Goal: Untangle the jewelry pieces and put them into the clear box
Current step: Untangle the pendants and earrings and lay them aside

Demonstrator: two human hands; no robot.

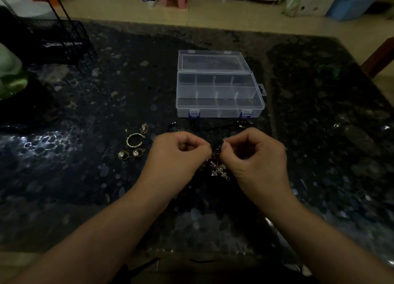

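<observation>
Between your two hands, low over the dark table (64, 177), hangs the tangle (217, 164). It is a little bunch of thin chain and shiny bits, with a cross-shaped charm at the bottom. Your left hand (179, 153) has its fingers curled in and pinches one side of the tangle. Your right hand (255, 153) is curled too and pinches the top of it, close beside the left.

I think the tangle weighs almost nothing. It looks soft and floppy, so it will droop and swing. The chain is likely thin and could snap or knot tighter if you pull hard. It may also slip from your fingertips. Take hold of it near the knot, with just the tips of your fingers, and tug gently. Try not to pull on the charm.

Behind your hands sits the box (219, 111). It is clear plastic, and its lid (213, 60) is open and lies flat behind it. Thin walls split the box into small spaces. All the spaces I can see look empty, so no piece seems to be inside yet.

Left of your hands, more pieces lie loose on the table. You can see a gold ring (134, 140), two round charms (131, 154) below it, and a small wire piece (144, 127) above it. They lie apart from each other. Something dark lies just in front of the box, but it is too dim to tell what.
</observation>
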